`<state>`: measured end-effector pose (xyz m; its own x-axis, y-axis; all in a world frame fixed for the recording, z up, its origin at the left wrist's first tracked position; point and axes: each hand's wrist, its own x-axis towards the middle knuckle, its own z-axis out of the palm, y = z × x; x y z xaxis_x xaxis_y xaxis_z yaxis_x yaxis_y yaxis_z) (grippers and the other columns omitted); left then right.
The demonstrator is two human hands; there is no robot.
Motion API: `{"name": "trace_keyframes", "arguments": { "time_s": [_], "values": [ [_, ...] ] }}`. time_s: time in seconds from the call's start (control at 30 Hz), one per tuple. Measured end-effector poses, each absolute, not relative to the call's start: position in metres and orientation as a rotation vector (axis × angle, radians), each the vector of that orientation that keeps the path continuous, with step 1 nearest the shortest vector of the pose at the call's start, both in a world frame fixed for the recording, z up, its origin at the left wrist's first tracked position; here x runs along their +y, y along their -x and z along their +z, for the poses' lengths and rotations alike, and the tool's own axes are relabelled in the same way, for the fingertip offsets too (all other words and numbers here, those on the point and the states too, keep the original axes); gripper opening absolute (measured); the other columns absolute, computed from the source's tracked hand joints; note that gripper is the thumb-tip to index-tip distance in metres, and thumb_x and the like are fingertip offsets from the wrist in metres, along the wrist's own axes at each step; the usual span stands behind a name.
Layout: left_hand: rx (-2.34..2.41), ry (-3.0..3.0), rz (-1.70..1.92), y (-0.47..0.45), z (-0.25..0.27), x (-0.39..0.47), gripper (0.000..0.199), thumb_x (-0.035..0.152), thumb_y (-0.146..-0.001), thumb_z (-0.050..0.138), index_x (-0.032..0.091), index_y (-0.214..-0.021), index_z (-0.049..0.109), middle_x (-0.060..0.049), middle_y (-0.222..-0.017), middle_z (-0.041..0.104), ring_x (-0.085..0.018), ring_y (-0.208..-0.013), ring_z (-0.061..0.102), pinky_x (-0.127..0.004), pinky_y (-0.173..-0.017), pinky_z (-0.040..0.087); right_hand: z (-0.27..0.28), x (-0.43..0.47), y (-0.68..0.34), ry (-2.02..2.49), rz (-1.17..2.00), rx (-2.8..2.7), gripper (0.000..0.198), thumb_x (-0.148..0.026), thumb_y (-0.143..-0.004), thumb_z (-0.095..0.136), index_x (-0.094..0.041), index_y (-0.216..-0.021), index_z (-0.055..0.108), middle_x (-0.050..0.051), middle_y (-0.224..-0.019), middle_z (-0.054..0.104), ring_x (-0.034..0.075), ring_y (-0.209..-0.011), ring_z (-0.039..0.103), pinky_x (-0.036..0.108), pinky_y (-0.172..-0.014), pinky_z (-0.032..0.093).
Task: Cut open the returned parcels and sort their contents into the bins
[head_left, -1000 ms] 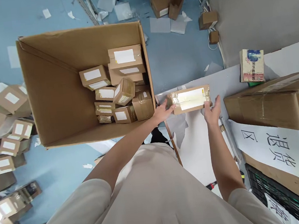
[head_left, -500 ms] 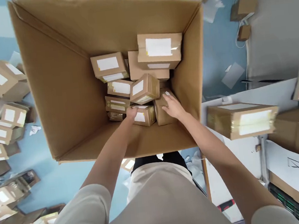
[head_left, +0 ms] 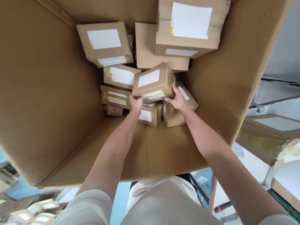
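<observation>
Both my arms reach down into a large open cardboard carton [head_left: 27, 93]. A small taped cardboard box [head_left: 166, 75] with white labels sits between my hands, on top of other boxes. My left hand [head_left: 137, 104] grips its lower left corner, the thumb showing and the other fingers mostly hidden. My right hand [head_left: 177, 99] holds the lower right end with fingers against its side. Just below lies another labelled box [head_left: 159, 116], partly under the held one. A tilted box [head_left: 175, 115] rests beneath my right hand.
Against the back wall stand a large labelled box [head_left: 166, 39] and a smaller one [head_left: 106, 52]. Several boxes are stacked at the left, including a low taped box [head_left: 115, 101]. Outside, a taped parcel [head_left: 262, 133] sits on the right; more boxes [head_left: 43, 219] lie lower left.
My view has moved closer into the carton. My hands have shifted from the lower boxes onto the middle small box, which has turned and now lies more level between them.
</observation>
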<state>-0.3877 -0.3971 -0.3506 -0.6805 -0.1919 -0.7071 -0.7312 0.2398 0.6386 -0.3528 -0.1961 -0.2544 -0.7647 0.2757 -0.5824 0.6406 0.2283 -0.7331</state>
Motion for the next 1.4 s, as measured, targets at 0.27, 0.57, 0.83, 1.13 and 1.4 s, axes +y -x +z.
{"name": "trace_keyframes", "arguments": {
  "time_s": [0.27, 0.57, 0.83, 1.13, 1.4],
  "values": [
    [2.333, 0.47, 1.578, 0.371, -0.158, -0.429, 0.046, 0.031, -0.07, 0.064, 0.02, -0.113, 0.053, -0.007, -0.102, 0.065, -0.019, -0.091, 0.064, -0.031, -0.078, 0.054, -0.114, -0.19, 0.297, -0.762, -1.412, 2.514, 0.048, -0.044, -0.083, 0.057, -0.026, -0.127, 0.057, 0.006, -0.099, 0.06, 0.023, -0.089, 0.057, 0.041, -0.09, 0.047],
    [2.22, -0.017, 1.658, 0.237, 0.049, -0.398, 0.039, 0.043, -0.064, 0.075, 0.029, -0.1, 0.067, -0.003, -0.078, 0.068, -0.019, -0.067, 0.064, -0.036, -0.061, 0.059, 0.058, -0.129, 0.093, -0.783, -1.227, 3.039, 0.032, -0.04, -0.088, 0.049, -0.025, -0.108, 0.069, 0.002, -0.071, 0.05, 0.02, -0.065, 0.052, 0.032, -0.059, 0.047],
    [1.976, -0.333, 1.39, 0.117, 0.037, -0.255, 0.051, 0.037, -0.068, 0.072, 0.017, -0.114, 0.063, -0.003, -0.077, 0.065, -0.016, -0.075, 0.064, -0.03, -0.062, 0.06, 0.051, -0.02, -0.063, -1.154, -0.995, 2.972, 0.041, -0.045, -0.091, 0.04, -0.02, -0.106, 0.068, 0.004, -0.073, 0.054, 0.02, -0.07, 0.057, 0.032, -0.064, 0.047],
    [1.871, -0.423, 1.387, 0.083, -0.021, -0.173, 0.057, 0.023, -0.072, 0.07, 0.018, -0.126, 0.055, -0.007, -0.096, 0.066, -0.016, -0.083, 0.066, -0.028, -0.067, 0.059, -0.003, 0.076, -0.058, -1.215, -0.971, 2.947, 0.058, -0.052, -0.094, 0.027, -0.013, -0.119, 0.062, 0.017, -0.107, 0.065, 0.027, -0.101, 0.058, 0.043, -0.092, 0.043],
    [1.808, -0.603, 1.409, 0.105, -0.03, -0.181, 0.06, 0.023, -0.077, 0.067, 0.015, -0.134, 0.05, -0.014, -0.114, 0.062, -0.022, -0.097, 0.067, -0.03, -0.079, 0.058, 0.007, 0.06, -0.039, -1.565, -0.387, 3.06, 0.072, -0.051, -0.087, 0.044, -0.003, -0.139, 0.042, 0.03, -0.133, 0.048, 0.041, -0.127, 0.042, 0.063, -0.101, 0.032]
  ]
}}
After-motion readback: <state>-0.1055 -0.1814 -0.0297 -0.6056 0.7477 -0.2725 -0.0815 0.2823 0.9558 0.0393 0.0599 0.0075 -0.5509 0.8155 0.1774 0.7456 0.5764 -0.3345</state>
